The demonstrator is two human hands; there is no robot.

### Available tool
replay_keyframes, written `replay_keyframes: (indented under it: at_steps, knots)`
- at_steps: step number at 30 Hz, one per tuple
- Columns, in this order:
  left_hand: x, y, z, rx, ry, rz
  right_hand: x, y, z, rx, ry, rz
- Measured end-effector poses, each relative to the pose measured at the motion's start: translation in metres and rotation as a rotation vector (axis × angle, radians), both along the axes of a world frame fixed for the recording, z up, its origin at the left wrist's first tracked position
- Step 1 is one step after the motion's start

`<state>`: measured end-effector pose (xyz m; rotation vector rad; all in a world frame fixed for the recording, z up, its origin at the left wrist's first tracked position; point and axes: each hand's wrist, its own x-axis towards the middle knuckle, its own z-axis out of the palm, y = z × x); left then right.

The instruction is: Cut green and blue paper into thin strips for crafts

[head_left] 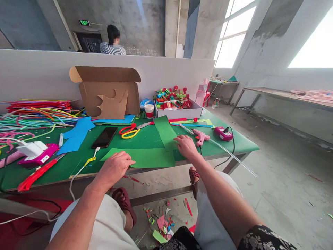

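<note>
Two pieces of green paper are being kept under the hands on a green table (142,144) at the centre of the frame: a long green sheet (153,159) is being laid along the near edge, and a green strip (164,130) is being seen rising from its right part towards the upper centre. At the lower left of centre, the left hand (116,166) is being rested on the left part of the sheet, its fingers being bent and drawn together; whether the paper is being pinched by them cannot be told. At the right of centre, the right hand (186,146) is being placed at the lower right edge of the strip, its fingers being loosely curved; whether the edge is being gripped or only touched cannot be told. Just right of that hand, a pink glue gun (201,136) is being seen, with a clear rod (234,157) being extended past the table edge. Left of the strip, scissors (130,134) are being shown with red and yellow handles, and a dark phone (104,137) is being left beside them. Further back, an opened cardboard box (109,99) is being stood at upper left of centre, while colourful figures (175,99) are being held in a shallow box (179,113) at upper right of centre.
</note>
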<state>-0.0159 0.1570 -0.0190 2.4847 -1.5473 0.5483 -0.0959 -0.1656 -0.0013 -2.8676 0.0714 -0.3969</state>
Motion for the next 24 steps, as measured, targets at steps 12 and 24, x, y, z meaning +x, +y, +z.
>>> replay_keyframes:
  at_steps: [12,24]
  knots:
    - [0.002,0.003,0.005,-0.038,0.061,0.017,0.002,-0.002,-0.005,0.018,0.074,0.247]
    - [0.016,0.02,0.012,-0.542,0.19,0.175,-0.008,-0.009,0.011,-0.021,0.086,0.24]
